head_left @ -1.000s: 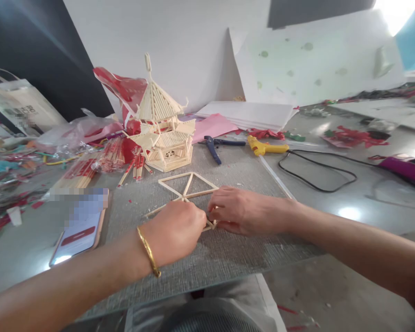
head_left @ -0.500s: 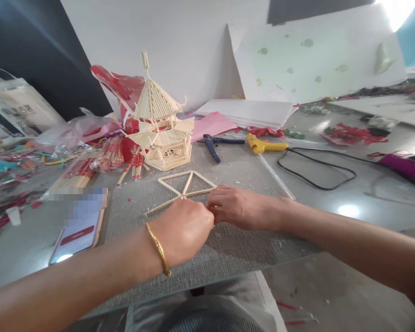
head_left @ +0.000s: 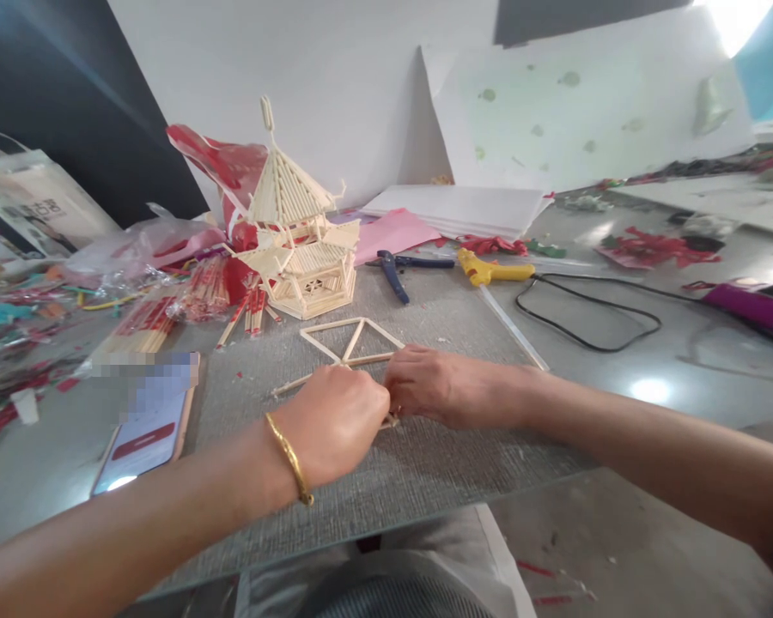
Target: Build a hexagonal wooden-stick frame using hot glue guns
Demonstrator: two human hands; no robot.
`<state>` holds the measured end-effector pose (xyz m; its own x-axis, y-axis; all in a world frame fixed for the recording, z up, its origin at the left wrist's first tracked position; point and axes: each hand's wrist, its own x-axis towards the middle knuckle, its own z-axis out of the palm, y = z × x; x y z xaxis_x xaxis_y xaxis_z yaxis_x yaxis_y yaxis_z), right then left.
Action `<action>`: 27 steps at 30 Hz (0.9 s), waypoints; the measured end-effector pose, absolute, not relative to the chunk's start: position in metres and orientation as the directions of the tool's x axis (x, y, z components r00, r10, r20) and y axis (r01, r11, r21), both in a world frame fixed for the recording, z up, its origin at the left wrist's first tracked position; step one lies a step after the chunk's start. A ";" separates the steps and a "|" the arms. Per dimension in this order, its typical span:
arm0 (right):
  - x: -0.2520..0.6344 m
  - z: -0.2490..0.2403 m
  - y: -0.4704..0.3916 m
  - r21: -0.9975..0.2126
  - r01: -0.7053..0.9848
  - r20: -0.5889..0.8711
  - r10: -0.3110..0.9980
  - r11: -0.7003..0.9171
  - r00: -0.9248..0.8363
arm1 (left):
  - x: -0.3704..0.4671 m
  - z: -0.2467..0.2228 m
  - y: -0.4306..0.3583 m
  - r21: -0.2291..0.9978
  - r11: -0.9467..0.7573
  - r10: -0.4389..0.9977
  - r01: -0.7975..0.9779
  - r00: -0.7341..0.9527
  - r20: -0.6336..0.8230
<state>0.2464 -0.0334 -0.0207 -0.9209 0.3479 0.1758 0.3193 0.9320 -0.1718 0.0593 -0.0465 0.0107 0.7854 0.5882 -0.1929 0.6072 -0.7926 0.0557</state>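
A flat frame of pale wooden sticks [head_left: 335, 321], with spokes meeting near its middle, lies on the grey mat [head_left: 258, 472]. My left hand [head_left: 341, 425], with a gold bangle at its wrist, is closed over the frame's near side; its fingertips are hidden behind the knuckles. Against it, my right hand [head_left: 435, 386] pinches the frame's right-hand part with curled fingers. A stick corner peeks out just below where both hands meet. Behind the frame stands a small pavilion model [head_left: 309, 249] built of the same sticks, with a pointed roof.
Blue-handled pliers [head_left: 396, 275] and a yellow glue gun [head_left: 496, 269] with a black cord lie beyond the right hand. A clear glue stick [head_left: 512, 326] extends from the gun. At left are a phone [head_left: 145, 429], bundled sticks [head_left: 142, 318] and plastic bags [head_left: 135, 245].
The stick frame has turned and shifted slightly to the right. My left hand has drawn back a little to the left, and a stick corner now shows beneath the hands.
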 end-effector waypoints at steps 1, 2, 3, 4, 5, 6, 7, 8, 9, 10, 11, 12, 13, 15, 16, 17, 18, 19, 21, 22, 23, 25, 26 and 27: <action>0.247 -0.020 -0.034 -0.169 0.323 0.173 0.351 0.931 -0.920 | 0.057 0.011 -0.046 0.022 -0.783 0.606 0.621 0.771 -0.197; 0.247 -0.019 -0.035 -0.163 0.330 0.173 0.357 0.930 -0.918 | 0.054 0.012 -0.045 0.001 -0.774 0.621 0.633 0.760 -0.192; 0.247 -0.018 -0.036 -0.156 0.338 0.176 0.363 0.928 -0.915 | 0.050 0.013 -0.044 0.002 -0.766 0.633 0.643 0.754 -0.174; 0.248 -0.017 -0.037 -0.150 0.343 0.185 0.367 0.927 -0.912 | 0.045 0.015 -0.044 0.033 -0.759 0.640 0.650 0.755 -0.143; 0.248 -0.016 -0.038 -0.145 0.348 0.198 0.372 0.926 -0.907 | 0.039 0.017 -0.044 0.070 -0.748 0.652 0.660 0.750 -0.109; 0.248 -0.015 -0.039 -0.142 0.356 0.212 0.379 0.924 -0.901 | 0.032 0.020 -0.044 0.109 -0.730 0.670 0.675 0.738 -0.078; 0.248 -0.014 -0.041 -0.139 0.362 0.230 0.386 0.922 -0.893 | 0.024 0.022 -0.045 0.148 -0.706 0.693 0.693 0.719 -0.060; 0.248 -0.013 -0.042 -0.134 0.371 0.247 0.393 0.919 -0.886 | 0.016 0.024 -0.047 0.184 -0.677 0.717 0.713 0.695 -0.053; 0.247 -0.012 -0.044 -0.127 0.380 0.266 0.400 0.916 -0.877 | 0.008 0.024 -0.049 0.220 -0.638 0.746 0.738 0.663 -0.062; 0.245 -0.012 -0.047 -0.113 0.389 0.288 0.405 0.914 -0.868 | 0.001 0.024 -0.052 0.254 -0.598 0.769 0.760 0.634 -0.084; 0.243 -0.011 -0.049 -0.094 0.398 0.314 0.407 0.912 -0.858 | -0.006 0.021 -0.055 0.289 -0.559 0.787 0.777 0.607 -0.109; 0.240 -0.011 -0.052 -0.071 0.409 0.336 0.408 0.910 -0.849 | -0.011 0.017 -0.058 0.320 -0.520 0.804 0.792 0.580 -0.129; 0.235 -0.011 -0.055 -0.044 0.420 0.355 0.407 0.906 -0.841 | -0.015 0.013 -0.060 0.351 -0.482 0.819 0.803 0.556 -0.146; 0.225 -0.012 -0.060 0.018 0.441 0.372 0.403 0.898 -0.836 | -0.019 0.003 -0.064 0.401 -0.411 0.852 0.819 0.501 -0.149; 0.219 -0.013 -0.063 0.048 0.449 0.371 0.401 0.892 -0.837 | -0.019 -0.001 -0.064 0.417 -0.383 0.868 0.825 0.475 -0.143; 0.212 -0.015 -0.064 0.073 0.453 0.366 0.399 0.889 -0.841 | -0.018 -0.004 -0.064 0.423 -0.360 0.882 0.832 0.451 -0.137; 0.206 -0.017 -0.066 0.091 0.451 0.361 0.393 0.888 -0.846 | -0.016 -0.006 -0.063 0.419 -0.343 0.892 0.841 0.432 -0.136; 0.200 -0.019 -0.066 0.104 0.449 0.358 0.387 0.888 -0.849 | -0.013 -0.006 -0.061 0.405 -0.334 0.898 0.851 0.418 -0.138; 0.191 -0.026 -0.066 0.114 0.445 0.352 0.383 0.888 -0.854 | -0.008 -0.004 -0.056 0.360 -0.332 0.899 0.872 0.408 -0.159; 0.188 -0.029 -0.065 0.113 0.447 0.349 0.386 0.887 -0.854 | -0.005 -0.002 -0.054 0.339 -0.337 0.895 0.879 0.410 -0.175; 0.185 -0.032 -0.063 0.111 0.450 0.344 0.390 0.886 -0.854 | -0.003 0.000 -0.052 0.322 -0.343 0.889 0.883 0.415 -0.193; 0.183 -0.037 -0.061 0.114 0.460 0.325 0.404 0.881 -0.855 | -0.001 0.004 -0.048 0.309 -0.357 0.874 0.882 0.432 -0.224; 0.182 -0.038 -0.060 0.121 0.463 0.313 0.409 0.878 -0.857 | 0.000 0.004 -0.046 0.310 -0.362 0.867 0.879 0.440 -0.234; 0.182 -0.038 -0.060 0.129 0.466 0.300 0.413 0.875 -0.860 | 0.000 0.005 -0.045 0.312 -0.366 0.862 0.876 0.446 -0.240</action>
<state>0.1820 -0.0599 -0.0383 -0.8597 0.4133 0.3003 0.4660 0.8753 0.1293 -0.0001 -0.0449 0.0047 0.4460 0.8623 -0.2397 0.8764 -0.3665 0.3124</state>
